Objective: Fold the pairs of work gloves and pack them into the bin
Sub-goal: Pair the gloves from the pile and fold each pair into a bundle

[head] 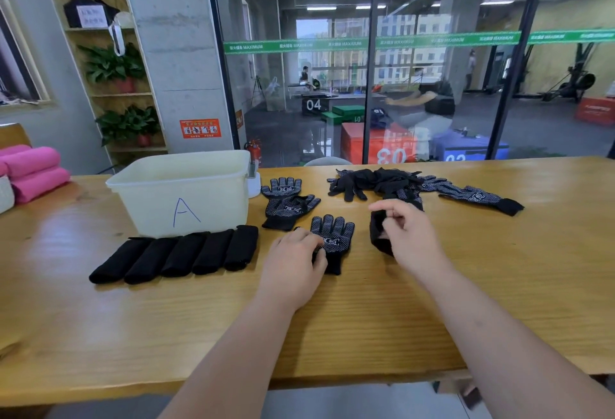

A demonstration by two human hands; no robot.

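Two bare forearms reach in over the near edge of the wooden counter (pixel 332 325). The left hand (pixel 296 259) lies with its fingers curled onto the cuff side of a flat glove (pixel 334 235), a black one with white dots that lies palm up, fingers pointing away. The right hand (pixel 404 232) grips a folded bundle (pixel 379 235) of black glove, thumb over its top and fingers curled round its side; the bundle sits just beside the flat glove, apart from it.

To the left, a row of five folded bundles (pixel 179 255) lies side by side on the counter, directly in front of the bin (pixel 186 192), a white translucent tub marked with a blue letter A. What the bin holds cannot be made out. Just right of the bin, a crossed pair of gloves (pixel 286 202) lies one over the other. Farther back, a loose pile of gloves (pixel 376 182) is heaped near the far edge, with one stretched glove (pixel 479 197) trailing off to its right. At the counter's far left end sit pink rolls (pixel 33 169).
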